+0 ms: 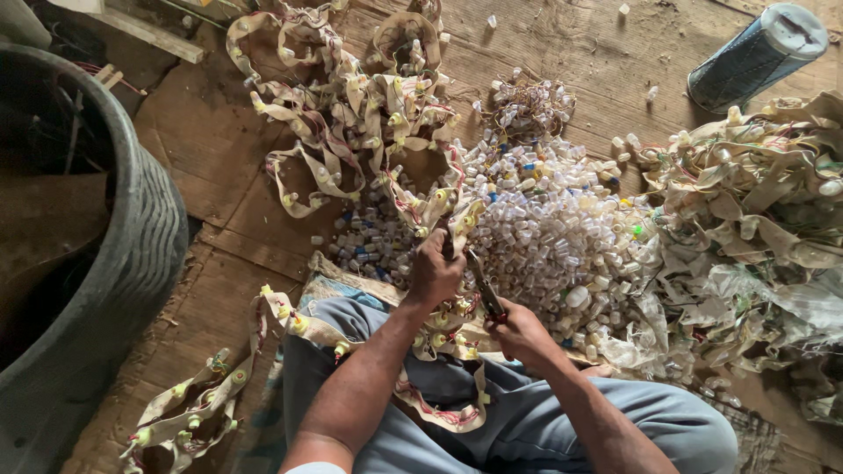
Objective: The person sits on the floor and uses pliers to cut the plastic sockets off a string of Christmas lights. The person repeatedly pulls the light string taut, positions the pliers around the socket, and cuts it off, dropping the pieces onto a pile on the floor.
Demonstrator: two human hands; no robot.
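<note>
The person wears loose grey-blue trousers (pixel 562 421), the cloth creased into soft folds over both legs. Both forearms are bare to the elbow and beyond, with no watch, band or glove on them. At the upper left arm a short white sleeve edge (pixel 314 468) just shows. The left hand (pixel 435 270) and right hand (pixel 518 333) carry no rings that can be made out.

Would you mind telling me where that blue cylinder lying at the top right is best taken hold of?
Probably around the middle of the blue cylinder, coming from above. It lies tilted on its side on the floor, its long wall exposed and clear of the strip heap, so fingers can wrap across its width.
</note>
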